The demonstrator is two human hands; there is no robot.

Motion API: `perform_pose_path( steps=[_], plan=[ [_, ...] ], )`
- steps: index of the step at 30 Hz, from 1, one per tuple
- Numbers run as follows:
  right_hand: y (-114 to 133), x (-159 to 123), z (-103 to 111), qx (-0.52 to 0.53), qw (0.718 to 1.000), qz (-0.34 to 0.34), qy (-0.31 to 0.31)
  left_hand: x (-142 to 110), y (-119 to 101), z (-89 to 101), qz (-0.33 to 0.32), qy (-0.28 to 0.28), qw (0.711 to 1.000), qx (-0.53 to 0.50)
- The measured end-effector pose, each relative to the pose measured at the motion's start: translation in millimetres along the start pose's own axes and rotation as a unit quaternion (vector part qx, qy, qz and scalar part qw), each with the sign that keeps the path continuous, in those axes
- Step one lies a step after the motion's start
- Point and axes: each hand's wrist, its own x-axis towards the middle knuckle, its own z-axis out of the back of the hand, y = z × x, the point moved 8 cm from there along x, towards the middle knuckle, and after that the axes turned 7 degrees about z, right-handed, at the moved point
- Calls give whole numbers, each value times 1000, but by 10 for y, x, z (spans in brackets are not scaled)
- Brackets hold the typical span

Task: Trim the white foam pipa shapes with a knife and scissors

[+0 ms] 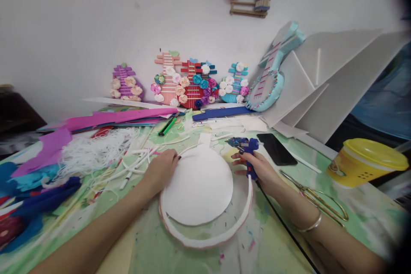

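Note:
A white round board (199, 188) with a short neck lies flat on the table in front of me. Along its left edge, my left hand (163, 167) pinches a white foam strip (205, 242) against it. From there the strip curves loosely round the board's lower side and up to the right, apart from the board's edge. My right hand (257, 167) grips a blue glue gun (245, 144), its nozzle pointing left above the board's upper right. A black cord trails from the gun past my wrist.
A black phone (276, 149), gold scissors (316, 199) and a yellow tub (366, 162) are on the right. White string (96, 154) and coloured paper (118, 117) lie left, near a green cutter (168, 126). Flower-decorated instrument models (192, 85) and a light blue one (268, 77) line the wall.

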Motion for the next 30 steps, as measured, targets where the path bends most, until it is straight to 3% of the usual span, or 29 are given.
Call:
perform_pose_path(
  steps=[4,8,14,19,23,25,27,30],
  plan=[
    [-16,-16,51,-43,999,-13,-14,-71,53,67,68,2,990,124],
    [-93,-36,4,-52,998,-27,0,-89,146,98,106,19,982,158],
    [-122,-40,-19,-41,999,-21,-15,-16,233,32,106,18,987,118],
    [-121,-23,12,6,999,-11,-49,46,229,45,90,-34,992,78],
    [-78,32,48,32,998,15,-54,145,396,34,112,-48,986,-111],
    [-11,48,78,40,997,40,-56,177,520,2,153,-29,955,-254],
    [100,30,95,44,994,81,-57,172,553,-30,183,0,902,-391],
    [306,-83,32,39,986,156,-34,99,319,-57,165,75,804,-567]
  ],
)
